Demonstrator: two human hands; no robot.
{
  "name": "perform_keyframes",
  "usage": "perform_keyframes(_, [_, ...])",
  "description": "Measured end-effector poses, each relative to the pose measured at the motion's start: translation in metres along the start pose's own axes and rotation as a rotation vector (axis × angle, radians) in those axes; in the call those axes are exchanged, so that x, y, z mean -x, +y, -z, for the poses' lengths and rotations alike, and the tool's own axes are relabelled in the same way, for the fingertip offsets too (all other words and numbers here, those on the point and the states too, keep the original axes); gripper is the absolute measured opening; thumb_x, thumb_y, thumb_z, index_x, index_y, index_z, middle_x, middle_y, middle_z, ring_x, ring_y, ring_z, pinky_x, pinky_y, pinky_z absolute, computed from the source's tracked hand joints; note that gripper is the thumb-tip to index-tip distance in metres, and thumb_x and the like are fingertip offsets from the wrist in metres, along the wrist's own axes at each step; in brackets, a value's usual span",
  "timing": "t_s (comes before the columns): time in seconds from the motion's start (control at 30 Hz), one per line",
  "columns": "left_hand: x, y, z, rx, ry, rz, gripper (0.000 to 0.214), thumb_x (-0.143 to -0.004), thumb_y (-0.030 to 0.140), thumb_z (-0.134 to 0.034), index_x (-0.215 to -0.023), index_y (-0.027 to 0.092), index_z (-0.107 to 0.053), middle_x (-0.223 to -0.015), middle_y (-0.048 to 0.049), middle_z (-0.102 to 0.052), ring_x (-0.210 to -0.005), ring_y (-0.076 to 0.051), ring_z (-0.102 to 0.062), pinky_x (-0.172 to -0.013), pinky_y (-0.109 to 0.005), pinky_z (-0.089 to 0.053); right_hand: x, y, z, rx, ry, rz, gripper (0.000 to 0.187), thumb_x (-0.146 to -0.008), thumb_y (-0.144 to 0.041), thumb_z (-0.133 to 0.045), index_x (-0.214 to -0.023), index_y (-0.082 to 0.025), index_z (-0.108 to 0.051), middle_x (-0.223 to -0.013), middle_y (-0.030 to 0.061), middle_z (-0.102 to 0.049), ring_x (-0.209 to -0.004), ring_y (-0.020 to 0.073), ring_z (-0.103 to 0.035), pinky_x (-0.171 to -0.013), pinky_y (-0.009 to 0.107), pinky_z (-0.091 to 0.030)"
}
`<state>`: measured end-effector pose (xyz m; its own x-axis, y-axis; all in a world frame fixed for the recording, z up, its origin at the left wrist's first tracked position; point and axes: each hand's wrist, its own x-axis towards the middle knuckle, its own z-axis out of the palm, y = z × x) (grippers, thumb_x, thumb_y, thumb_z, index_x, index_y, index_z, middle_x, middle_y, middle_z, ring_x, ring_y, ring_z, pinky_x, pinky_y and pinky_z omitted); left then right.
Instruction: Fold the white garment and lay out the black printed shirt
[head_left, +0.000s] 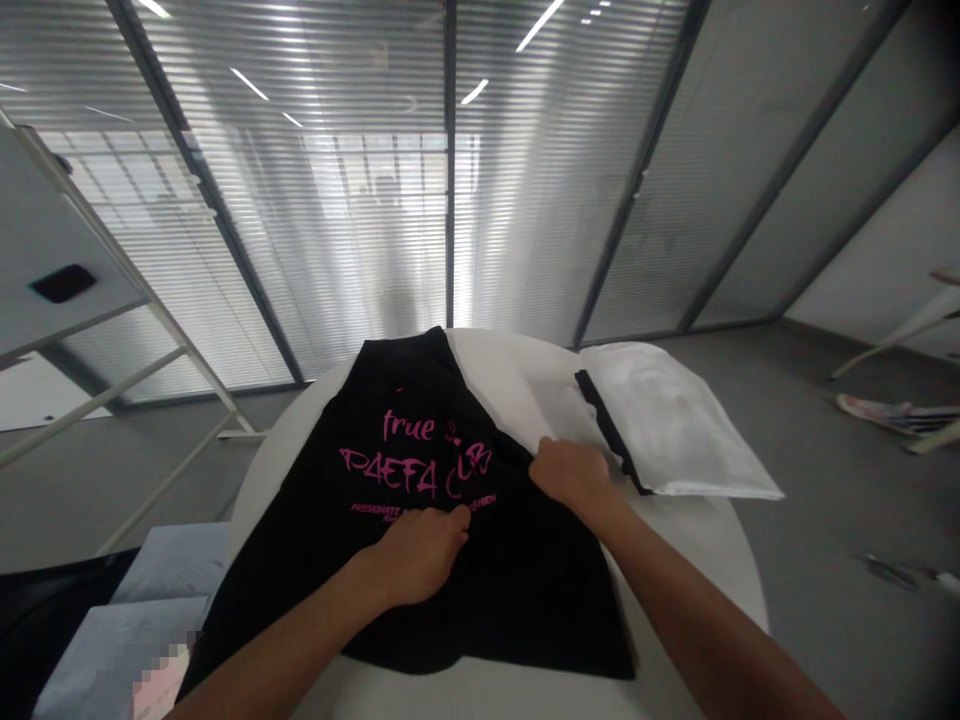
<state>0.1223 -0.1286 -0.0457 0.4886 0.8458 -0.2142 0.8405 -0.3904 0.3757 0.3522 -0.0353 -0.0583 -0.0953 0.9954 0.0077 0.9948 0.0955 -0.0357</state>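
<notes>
A black T-shirt (510, 600) with pink lettering lies spread over a round white table (487, 350), part of it hanging toward the lower left. My left hand (420, 555) rests on the printed middle, its fingers curled and closed on the cloth just under the small line of text. At the shirt's right edge, my right hand (574, 475) pinches the fabric, fingertips mostly hidden. Just beyond that hand lies a white plastic bag (667, 420), with a strip of black material along its left side.
Glass partitions with blinds (360, 200) stand behind the table. A whiteboard on a white metal frame (172, 330) is at the left. Pale packages (176, 565) sit low at the left, beside a dark surface. A shoe (892, 412) shows on the grey floor at the right.
</notes>
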Motion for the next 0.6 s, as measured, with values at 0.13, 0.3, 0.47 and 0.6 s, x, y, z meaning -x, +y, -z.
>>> perform_keyframes(0.13, [-0.007,-0.018,0.021,-0.009,-0.026,-0.021,0.033,-0.094,0.045,-0.035,-0.097,0.025,-0.061,-0.091,-0.0057,-0.068,-0.084,-0.023,-0.064,-0.071,-0.032,-0.046,0.007,-0.025,0.004,0.076,0.202,0.182,0.042,-0.093,-0.024,-0.039,-0.133,-0.018,-0.048,-0.125,0.0172,-0.055,-0.111,0.0286,-0.054,-0.088,0.040,-0.044])
perform_keyframes(0.3, [-0.020,-0.073,0.025,-0.315,0.284,0.304,0.033,-0.091,0.041,-0.043,-0.116,0.024,-0.058,-0.116,-0.0122,-0.058,-0.110,-0.031,-0.053,-0.088,-0.046,-0.043,0.004,-0.033,-0.012,0.026,0.105,0.379,0.050,-0.093,-0.018,-0.037,-0.141,-0.034,-0.042,-0.137,0.0096,-0.047,-0.113,0.0266,-0.049,-0.088,0.037,-0.043])
perform_keyframes(0.47, [-0.022,-0.091,0.011,-0.362,0.288,0.288,0.030,-0.096,0.031,-0.034,-0.114,0.025,-0.056,-0.114,-0.0100,-0.058,-0.109,-0.028,-0.051,-0.089,-0.044,-0.043,-0.003,-0.020,-0.012,0.025,0.040,0.278,0.039,-0.090,-0.015,-0.037,-0.123,-0.020,-0.056,-0.119,0.0141,-0.058,-0.102,0.0263,-0.059,-0.076,0.033,-0.047])
perform_keyframes(0.6, [-0.017,-0.080,0.015,-0.228,0.168,0.223,0.027,-0.093,0.022,-0.036,-0.110,0.024,-0.057,-0.110,-0.0084,-0.063,-0.105,-0.025,-0.056,-0.088,-0.040,-0.044,-0.005,-0.007,0.003,0.066,-0.055,0.058,0.035,-0.086,-0.014,-0.038,-0.110,-0.011,-0.063,-0.105,0.0188,-0.065,-0.093,0.0298,-0.066,-0.073,0.038,-0.049])
